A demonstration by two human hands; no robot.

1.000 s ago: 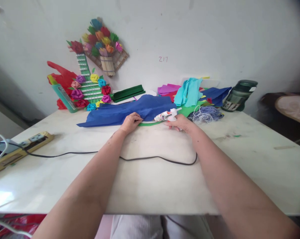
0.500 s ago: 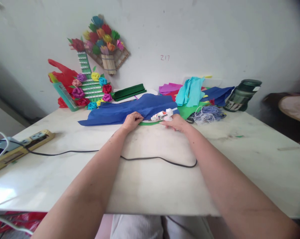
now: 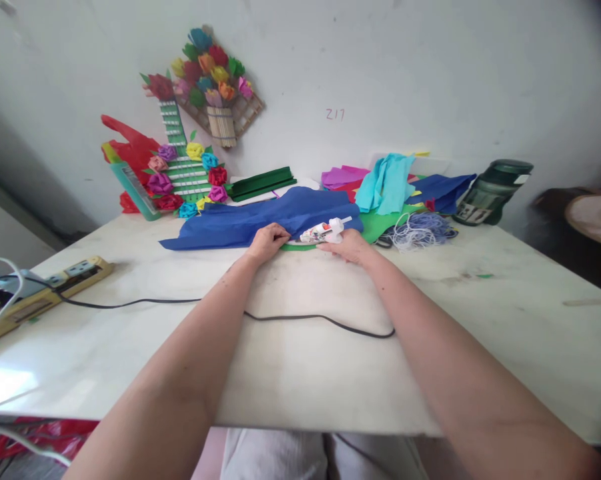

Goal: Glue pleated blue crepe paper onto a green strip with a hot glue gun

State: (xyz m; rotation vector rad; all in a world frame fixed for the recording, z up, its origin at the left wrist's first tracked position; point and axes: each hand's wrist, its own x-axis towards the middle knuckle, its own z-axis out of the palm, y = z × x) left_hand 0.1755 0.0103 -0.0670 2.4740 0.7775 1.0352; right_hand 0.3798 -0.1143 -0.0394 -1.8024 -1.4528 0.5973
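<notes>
Blue sheet [image 3: 240,217]: lies toward the table's [image 3: 300,380] far edge, long axis roughly parallel to the front edge. Your left hand [image 3: 269,241], nearer, pinches the sheet's near margin; your right hand [image 3: 349,246] grips the glue gun [image 3: 323,231], nozzle pointing left toward that pinch.

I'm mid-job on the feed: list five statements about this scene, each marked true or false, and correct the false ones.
1. The right hand holds the glue gun. True.
2. The left hand rests on the power strip. False: the left hand is at the near edge of the large blue sheet.
3. The dark green bottle is right of the string bundle. True.
4. The black cord lies on the table. True.
5. The string bundle is bright red. False: it is pale purple and white.
</notes>
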